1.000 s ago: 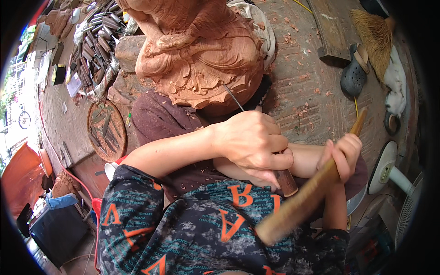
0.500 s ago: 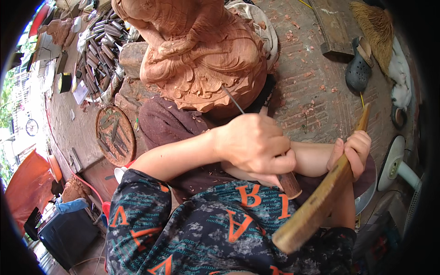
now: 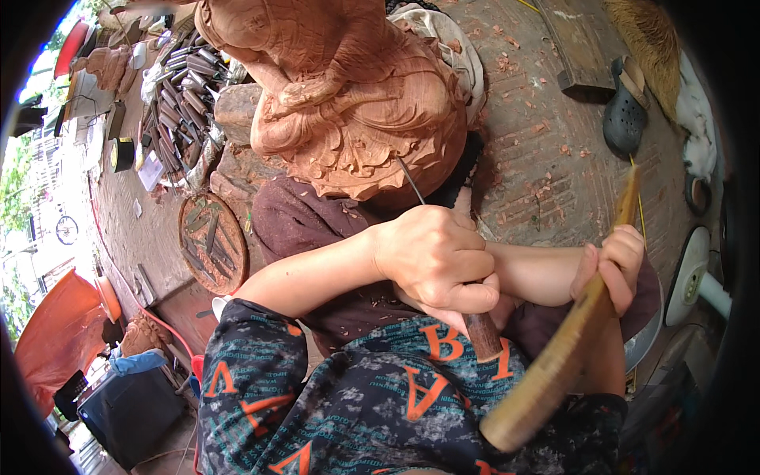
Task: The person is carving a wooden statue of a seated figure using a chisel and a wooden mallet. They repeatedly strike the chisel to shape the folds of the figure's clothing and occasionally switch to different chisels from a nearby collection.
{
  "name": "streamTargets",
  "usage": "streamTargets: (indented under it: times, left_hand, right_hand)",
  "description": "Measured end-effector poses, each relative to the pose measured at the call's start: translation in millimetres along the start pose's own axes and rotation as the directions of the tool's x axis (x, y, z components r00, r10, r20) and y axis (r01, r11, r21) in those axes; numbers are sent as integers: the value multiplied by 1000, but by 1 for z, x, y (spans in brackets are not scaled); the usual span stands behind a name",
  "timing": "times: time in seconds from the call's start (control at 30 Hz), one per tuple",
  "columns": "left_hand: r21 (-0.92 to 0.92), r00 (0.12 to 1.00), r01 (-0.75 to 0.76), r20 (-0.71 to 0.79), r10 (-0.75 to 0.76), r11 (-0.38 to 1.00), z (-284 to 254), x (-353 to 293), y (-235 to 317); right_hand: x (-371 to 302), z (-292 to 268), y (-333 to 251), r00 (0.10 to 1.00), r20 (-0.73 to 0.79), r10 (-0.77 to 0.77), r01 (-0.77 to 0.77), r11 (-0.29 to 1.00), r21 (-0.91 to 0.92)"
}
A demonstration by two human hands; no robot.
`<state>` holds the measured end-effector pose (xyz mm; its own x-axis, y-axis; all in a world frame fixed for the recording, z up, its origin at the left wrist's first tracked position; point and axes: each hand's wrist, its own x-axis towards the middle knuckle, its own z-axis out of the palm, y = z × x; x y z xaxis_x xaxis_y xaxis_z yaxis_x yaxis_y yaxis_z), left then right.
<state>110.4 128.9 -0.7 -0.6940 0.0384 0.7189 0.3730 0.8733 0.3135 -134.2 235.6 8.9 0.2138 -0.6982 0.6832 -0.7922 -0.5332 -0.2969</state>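
A reddish-brown wood carving (image 3: 372, 119) with folds and scalloped edges stands in front of me. My left hand (image 3: 443, 257) is closed round a chisel (image 3: 485, 340); its thin metal shaft slants up to the carving's lower front, the tip touching the wood there. Below my fist the chisel's brown wooden handle sticks out. To the right, my right hand (image 3: 619, 265) grips a long pale wooden mallet (image 3: 546, 380) near its narrow end. The mallet's thick end, smeared by motion, points down toward me, apart from the chisel handle.
Many chisels (image 3: 178, 111) lie heaped at the far left, near a round tray (image 3: 241, 273) of dark blades. A wooden block (image 3: 586, 89), a dark clog (image 3: 624, 127), a straw broom (image 3: 653, 47) and a fan (image 3: 685, 277) are at the right. Wood chips (image 3: 538, 190) litter the floor.
The chisel's handle end has swung left and toward me, while its tip stays at the carving. The mallet has shifted slightly toward me. The whole view has moved a little.
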Motion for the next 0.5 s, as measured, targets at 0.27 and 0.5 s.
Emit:
streamTargets:
  times: [0.27,0.5]
  left_hand:
    - [40,1000,1,21,-2,999,9,-5,-4]
    - [18,999,12,42,-13,1000,8,-5,-3]
  right_hand:
    - [-6,-5,-2,995,102,-13,30,986,-164]
    - [-12,-5,11,981,-142,-134,142,989,44]
